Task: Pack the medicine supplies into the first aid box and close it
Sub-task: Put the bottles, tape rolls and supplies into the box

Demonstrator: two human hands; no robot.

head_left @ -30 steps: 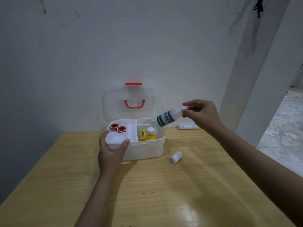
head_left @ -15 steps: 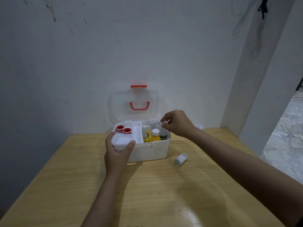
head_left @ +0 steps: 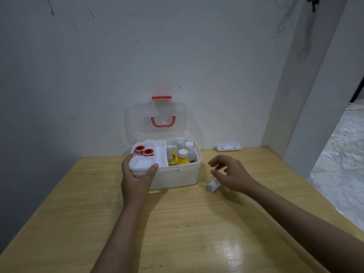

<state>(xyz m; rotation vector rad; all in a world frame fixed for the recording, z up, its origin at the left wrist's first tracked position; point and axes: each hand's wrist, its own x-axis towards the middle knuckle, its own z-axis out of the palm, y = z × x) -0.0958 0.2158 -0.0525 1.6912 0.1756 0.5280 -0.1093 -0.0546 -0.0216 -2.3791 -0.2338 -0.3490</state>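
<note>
Green-banded bottle (head_left: 190, 152) now parked upright in box (head_left: 175, 174), right compartment, next to yellow bottle (head_left: 183, 157); a second ago held in air by right hand (head_left: 229, 174). Right hand since pulled out, now empty, fingers loosely spread, hovering right of box just above small roll (head_left: 212, 186) lying on bench (head_left: 177, 223). No contact with roll visible yet. Left hand (head_left: 137, 174) unchanged, clamped on box's front-left corner, thumb over rim, steadying it. Two red-capped tape rolls (head_left: 143, 151) beyond left hand in left tray. Lid (head_left: 157, 121) up, leaning toward wall. Long roll (head_left: 228, 147) well beyond right hand, against wall. Meaning: one more item packed, likely two left outside; next probably small roll grab, then long roll, then lid down. Risk: roll round, could skid off under fingertips.
</note>
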